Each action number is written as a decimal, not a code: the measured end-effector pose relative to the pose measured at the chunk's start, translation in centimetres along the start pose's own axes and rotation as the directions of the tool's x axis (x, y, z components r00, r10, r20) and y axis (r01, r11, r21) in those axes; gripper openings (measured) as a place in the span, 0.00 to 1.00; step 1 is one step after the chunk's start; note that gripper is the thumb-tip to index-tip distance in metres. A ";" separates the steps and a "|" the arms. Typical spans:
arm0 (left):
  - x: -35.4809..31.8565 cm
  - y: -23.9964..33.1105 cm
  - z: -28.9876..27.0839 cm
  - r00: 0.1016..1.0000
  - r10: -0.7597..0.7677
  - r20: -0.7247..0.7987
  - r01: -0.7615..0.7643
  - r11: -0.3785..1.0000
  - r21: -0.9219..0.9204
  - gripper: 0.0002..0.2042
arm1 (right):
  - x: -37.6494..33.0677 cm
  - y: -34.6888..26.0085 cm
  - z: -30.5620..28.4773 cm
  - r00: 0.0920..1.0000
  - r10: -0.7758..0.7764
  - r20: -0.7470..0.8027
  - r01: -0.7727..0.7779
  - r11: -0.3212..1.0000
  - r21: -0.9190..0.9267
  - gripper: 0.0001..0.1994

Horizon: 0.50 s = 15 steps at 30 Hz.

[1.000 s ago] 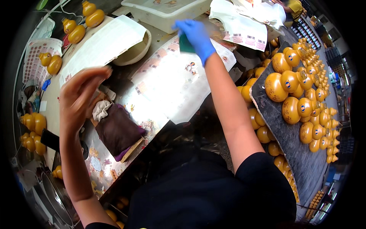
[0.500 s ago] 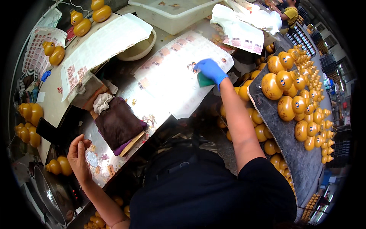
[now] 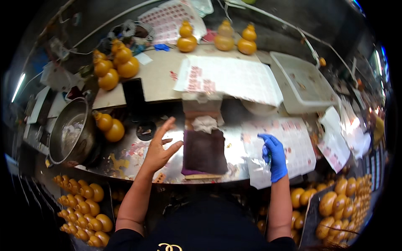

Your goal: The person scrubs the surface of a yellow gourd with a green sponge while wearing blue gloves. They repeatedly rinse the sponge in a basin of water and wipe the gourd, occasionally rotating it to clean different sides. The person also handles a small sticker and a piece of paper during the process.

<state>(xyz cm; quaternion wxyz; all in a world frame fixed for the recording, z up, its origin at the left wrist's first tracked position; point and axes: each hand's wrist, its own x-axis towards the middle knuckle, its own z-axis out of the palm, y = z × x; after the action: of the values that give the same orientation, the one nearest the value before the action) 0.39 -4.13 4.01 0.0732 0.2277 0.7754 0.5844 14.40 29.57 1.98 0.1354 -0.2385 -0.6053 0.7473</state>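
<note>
My left hand [image 3: 160,147], bare, is raised over the metal bench with its fingers apart and nothing in it. Just right of it lies a dark brown cloth pad [image 3: 205,151] with a purple edge. A crumpled white cloth [image 3: 204,124] rests at the pad's far edge. In a blue glove, my right hand [image 3: 275,159] is closed above the near left part of a printed sticker sheet [image 3: 295,140]. A sliver of a flat green piece [image 3: 269,158] shows at its fingers; most of it is hidden. Something clear and shiny below the fingers is too blurred to name.
Orange-yellow bottle gourds [image 3: 186,37] stand along the back ledge, with several more on racks [image 3: 86,205] at lower left and right. A metal pan [image 3: 69,131] sits at left. Another sticker sheet [image 3: 234,77] and a white plastic tub [image 3: 301,83] lie at the back.
My view has swung left to face the bench. My right hand has lifted off the sheet's far part and drawn nearer. The left hand has come up beside the brown pad, fingers spreading.
</note>
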 end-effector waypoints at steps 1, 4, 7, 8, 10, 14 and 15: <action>0.3 0.8 -0.5 0.994 -0.077 0.077 0.080 0.996 -0.028 0.29 | 0.3 0.3 0.1 0.998 0.024 0.051 -0.027 0.999 0.047 0.14; 3.6 4.9 -1.9 0.995 0.096 -0.016 -0.094 0.990 0.105 0.29 | 1.2 0.1 3.5 0.992 0.014 0.123 -0.015 1.000 0.011 0.15; 11.2 8.3 -2.9 0.938 0.342 0.067 -0.346 0.894 0.285 0.34 | 1.4 0.3 4.4 0.987 -0.046 0.155 0.049 0.999 -0.021 0.13; 13.9 8.9 -3.5 0.931 0.364 0.033 -0.354 0.876 0.326 0.30 | 1.4 0.5 4.2 0.980 -0.110 0.166 0.133 0.982 -0.134 0.13; 19.7 7.9 -7.2 0.869 0.494 0.032 -0.421 0.704 0.571 0.17 | 1.1 0.8 4.1 0.982 -0.101 0.159 0.124 0.982 -0.145 0.12; 26.0 8.5 -16.0 0.795 0.566 -0.217 -0.112 0.489 0.865 0.09 | -1.2 0.7 0.9 0.998 0.058 -0.006 -0.059 0.997 -0.040 0.13; 26.8 7.4 -18.9 0.780 0.555 -0.288 0.064 0.387 0.920 0.09 | -1.4 1.2 0.3 0.996 0.081 -0.024 -0.082 0.996 -0.020 0.13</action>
<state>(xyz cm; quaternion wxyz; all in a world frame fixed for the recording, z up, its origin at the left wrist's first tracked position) -28.49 -7.28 20.84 -0.3821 0.1678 0.9005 0.1222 15.53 28.40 1.07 0.1092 -0.2730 -0.6010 0.7432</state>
